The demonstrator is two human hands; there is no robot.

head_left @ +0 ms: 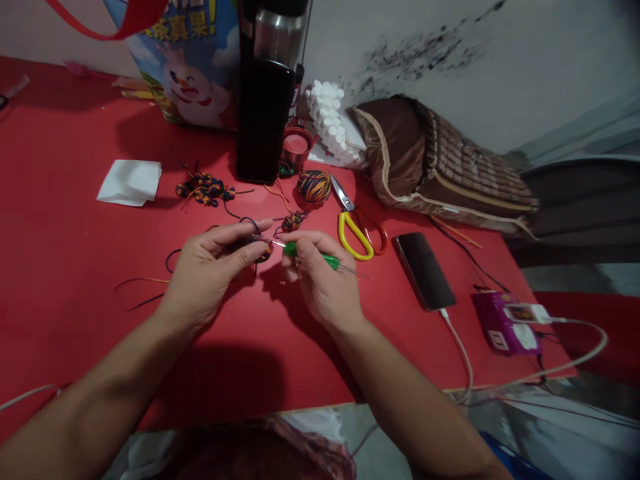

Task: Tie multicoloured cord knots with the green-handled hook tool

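Between the thumb and fingers of my left hand [215,263] is a small piece of dark multicoloured crochet work [263,252], mostly covered by the fingers. Loose yarn ends trail from it to the left. My right hand [325,277] grips a crochet hook [330,261] by its green handle, and the metal tip meets the yarn work at my left fingertips. A thin metal shaft also sticks out from the handle's other end. Just beyond the hands lie a small yarn bundle [291,222] and a multicoloured yarn ball [314,186].
Yellow-handled scissors [356,235] lie right of the yarn ball. A phone [425,270] charges near a purple power box [505,323]. A knotted yarn piece [205,189] and folded white paper [130,183] lie left. Behind stand a black phone [265,123], a printed bag [195,73] and a brown cushion [450,163].
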